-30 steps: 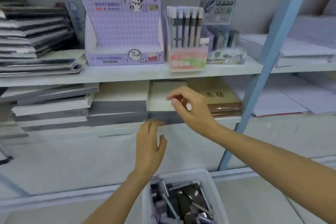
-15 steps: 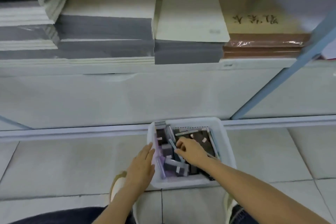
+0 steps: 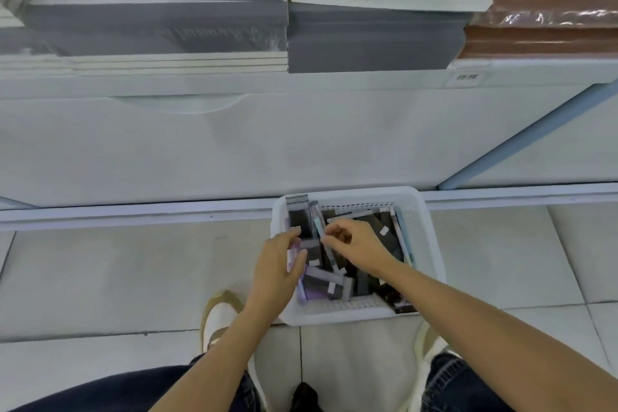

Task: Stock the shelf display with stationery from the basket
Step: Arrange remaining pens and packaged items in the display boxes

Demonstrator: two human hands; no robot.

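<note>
Crouched below the shelf (image 3: 234,84), a person worked both hands through the white basket (image 3: 351,192) on the floor tiles. The right hand (image 3: 357,244), the nearer one, had its fingertips curled around a slim pale-blue pen pack (image 3: 319,227). The pack's long axis ran away from the person towards the shelf. The left hand (image 3: 277,264) lay against a purple pack (image 3: 291,259) by the basket's left wall; whether it gripped could not be told.
</note>
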